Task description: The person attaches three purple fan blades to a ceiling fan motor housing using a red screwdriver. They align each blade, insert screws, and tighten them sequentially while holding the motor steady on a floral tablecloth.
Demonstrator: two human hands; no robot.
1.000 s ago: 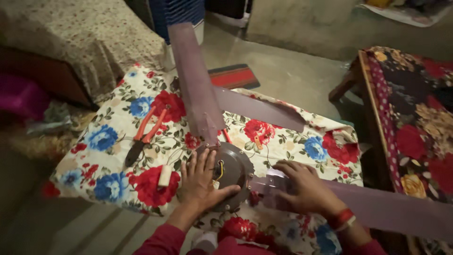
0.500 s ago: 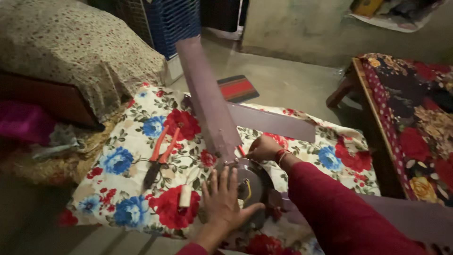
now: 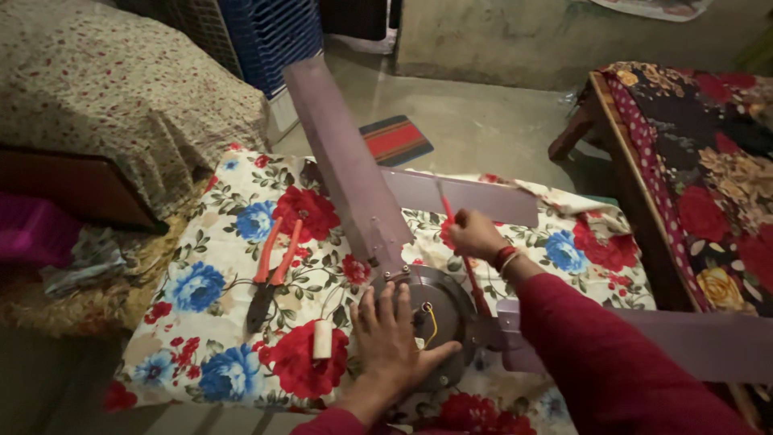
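The ceiling fan motor (image 3: 431,322) is pressed flat by the open left hand (image 3: 394,342) while a red screwdriver (image 3: 463,254) is gripped in the closed right hand (image 3: 475,235), to be aimed at a screw.

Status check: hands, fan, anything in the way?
Left hand flat on fan motor hub. Right hand grips red screwdriver. Pliers, white roll lie apart on floral cloth.

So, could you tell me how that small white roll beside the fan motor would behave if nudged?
The white roll looks light and would probably shift easily. It stands on end on soft floral cloth, so it may tip, then roll.
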